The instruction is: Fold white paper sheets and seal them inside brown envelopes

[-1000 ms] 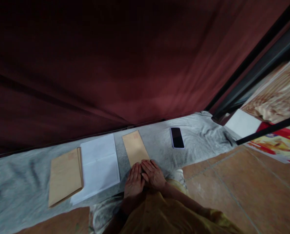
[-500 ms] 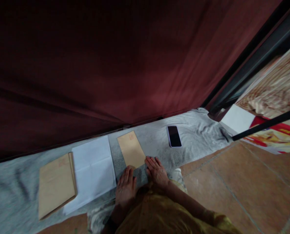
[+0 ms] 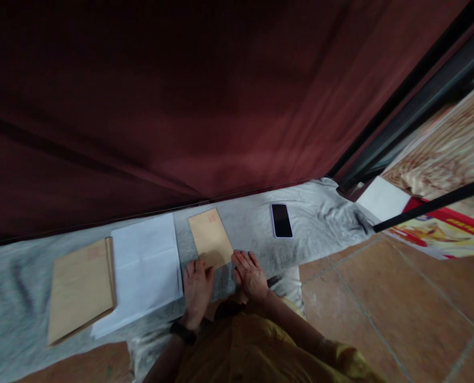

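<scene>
Seen from the head view, 2 bare hands work at the near end of a small brown envelope (image 3: pixel 210 239). The envelope lies flat on a gray cloth (image 3: pixel 247 226), its far end, with a faint reddish print, toward a dark red curtain (image 3: pixel 221 133). The left hand (image 3: pixel 198 287), with a dark band (image 3: pixel 183 332) at its wrist, has its fingers bent at the envelope's near left corner; whether they pinch the paper cannot be told. The right hand (image 3: pixel 250 276) sets its fingertips at the near right corner, fingers close together; whether its thumb closes on the envelope cannot be told either. To the left of the envelope, and apart from it, lie creased white sheets (image 3: pixel 147 271), their left edge overlapped by larger brown envelopes (image 3: pixel 83 287). To the right, well apart from the small envelope, a phone (image 3: pixel 281 221) lies with its dark screen up. Beyond the cloth's right end are a black bar (image 3: pixel 432 205) and a red and yellow printed panel (image 3: pixel 440 234); tiled floor (image 3: pixel 364 287) shows below.
</scene>
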Available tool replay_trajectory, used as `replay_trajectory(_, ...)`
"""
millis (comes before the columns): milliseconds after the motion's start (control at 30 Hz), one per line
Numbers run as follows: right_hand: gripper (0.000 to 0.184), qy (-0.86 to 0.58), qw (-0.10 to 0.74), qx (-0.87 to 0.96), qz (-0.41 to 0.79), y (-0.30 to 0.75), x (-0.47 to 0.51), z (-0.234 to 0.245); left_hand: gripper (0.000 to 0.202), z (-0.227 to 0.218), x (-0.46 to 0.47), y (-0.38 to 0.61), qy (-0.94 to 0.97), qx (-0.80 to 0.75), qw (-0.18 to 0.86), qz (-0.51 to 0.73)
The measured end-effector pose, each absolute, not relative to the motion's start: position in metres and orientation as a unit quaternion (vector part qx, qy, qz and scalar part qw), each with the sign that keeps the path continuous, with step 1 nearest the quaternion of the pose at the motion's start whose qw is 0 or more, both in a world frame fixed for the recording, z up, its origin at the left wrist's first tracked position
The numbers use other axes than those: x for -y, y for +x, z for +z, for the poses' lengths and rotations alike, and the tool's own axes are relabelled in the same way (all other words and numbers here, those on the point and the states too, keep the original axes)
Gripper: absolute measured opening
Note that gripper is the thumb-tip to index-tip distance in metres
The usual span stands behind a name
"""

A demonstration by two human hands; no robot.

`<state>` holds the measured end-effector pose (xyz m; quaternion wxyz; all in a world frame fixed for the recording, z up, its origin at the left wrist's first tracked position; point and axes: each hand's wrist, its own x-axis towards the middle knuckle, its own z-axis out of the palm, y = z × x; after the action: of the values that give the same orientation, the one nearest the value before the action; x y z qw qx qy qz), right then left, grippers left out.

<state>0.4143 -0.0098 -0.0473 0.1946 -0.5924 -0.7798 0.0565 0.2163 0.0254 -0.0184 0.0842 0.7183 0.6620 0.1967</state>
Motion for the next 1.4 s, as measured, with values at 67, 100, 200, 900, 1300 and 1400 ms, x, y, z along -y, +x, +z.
replay_trajectory(67, 0.050, -0.593, 0.192, 0.780, 0.051, 0.414, 0.010, -0.046, 0.031, -0.016, -0.031, 0.216, 0.692, -0.682, 0.125, 0.201)
replay_trajectory(100, 0.050, -0.593, 0.192, 0.781, 0.050, 0.414, 0.010, -0.045, 0.036, -0.014, -0.035, 0.216, 0.677, -0.692, 0.152, 0.200)
replay_trajectory(200, 0.050, -0.591, 0.195, 0.780, 0.057, 0.414, 0.010, -0.041, 0.052, -0.007, -0.043, 0.216, 0.628, -0.714, 0.246, 0.189)
replay_trajectory(900, 0.051, -0.601, 0.212, 0.768, 0.062, 0.403, 0.023, -0.045, 0.019, -0.004, -0.051, 0.202, 0.572, -0.740, 0.314, 0.163)
replay_trajectory(1300, 0.056, -0.607, 0.188, 0.770, 0.062, 0.386, 0.021, -0.038, 0.033, -0.001, -0.027, 0.215, 0.401, -0.611, 0.582, 0.357)
replay_trajectory(1400, 0.052, -0.607, 0.171, 0.775, 0.051, 0.379, 0.017, -0.037, 0.033, 0.004, -0.019, 0.219, 0.397, -0.601, 0.594, 0.360)
